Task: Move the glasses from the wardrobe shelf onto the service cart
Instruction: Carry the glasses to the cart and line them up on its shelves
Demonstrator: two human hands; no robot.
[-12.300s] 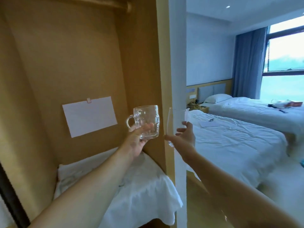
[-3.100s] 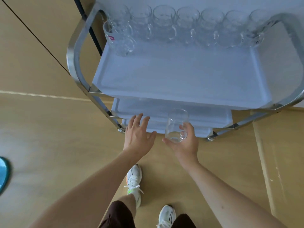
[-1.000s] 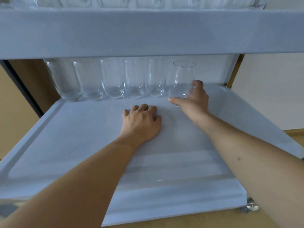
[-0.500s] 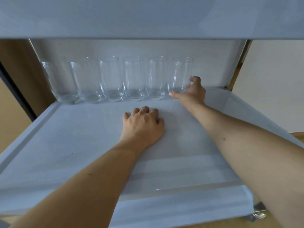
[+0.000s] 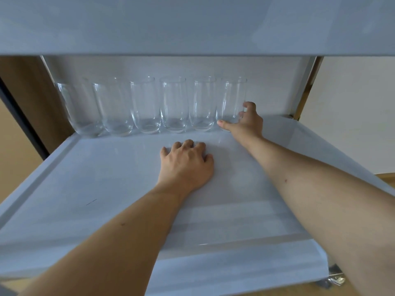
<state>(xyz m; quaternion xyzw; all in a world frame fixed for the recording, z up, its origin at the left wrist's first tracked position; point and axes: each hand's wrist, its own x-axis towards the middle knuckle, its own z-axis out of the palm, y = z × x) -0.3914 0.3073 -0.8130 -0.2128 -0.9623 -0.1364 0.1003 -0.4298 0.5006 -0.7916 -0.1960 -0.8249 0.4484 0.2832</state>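
Head view: cart tray (image 5: 64, 189) held six glasses in a far row. Right hand (image 5: 248, 122) loosely cupped the rightmost glass (image 5: 232, 99), fingers half open. Left hand (image 5: 188, 165) lay flat, empty. Upper tray (image 5: 192, 24) cut off.

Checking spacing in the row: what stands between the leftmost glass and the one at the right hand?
Head view: four upright glasses stand between the leftmost glass and the rightmost glass, whose base the right hand is touching.

Glasses (image 5: 173, 105) clear, colourless. Cart shelf (image 5: 106, 189) pale grey-white, plain. Floor (image 5: 12, 133) tan. Wall (image 5: 352, 114) off-white.
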